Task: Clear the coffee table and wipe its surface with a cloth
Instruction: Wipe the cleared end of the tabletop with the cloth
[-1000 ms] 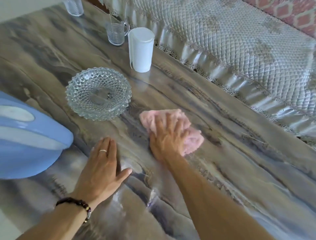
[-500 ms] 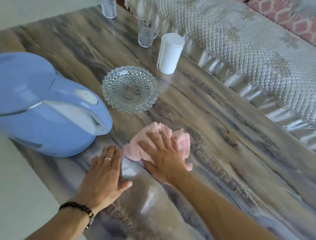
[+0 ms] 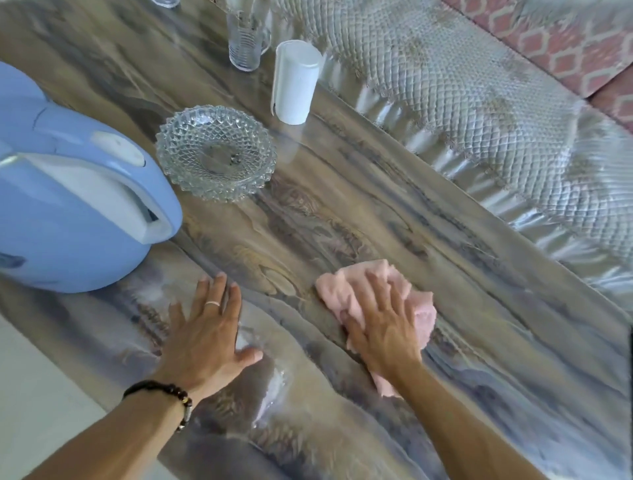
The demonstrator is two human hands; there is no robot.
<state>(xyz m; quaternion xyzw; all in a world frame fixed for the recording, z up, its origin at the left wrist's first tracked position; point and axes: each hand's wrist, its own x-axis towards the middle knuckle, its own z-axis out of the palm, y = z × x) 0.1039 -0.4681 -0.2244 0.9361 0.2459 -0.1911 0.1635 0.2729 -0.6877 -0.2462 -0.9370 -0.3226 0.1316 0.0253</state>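
The pink cloth lies under the right hand's spread fingers, mid-surface of the coffee table; the left hand rests flat, fingers straight, near its front edge.

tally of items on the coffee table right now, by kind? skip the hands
Clear glasses: 2, a ribbed glass mug and a second glass cut off by the top edge
Cut-glass dish: 1
White roll: 1
Blue jug: 1
Pink cloth: 1, under the right hand
Total: 6
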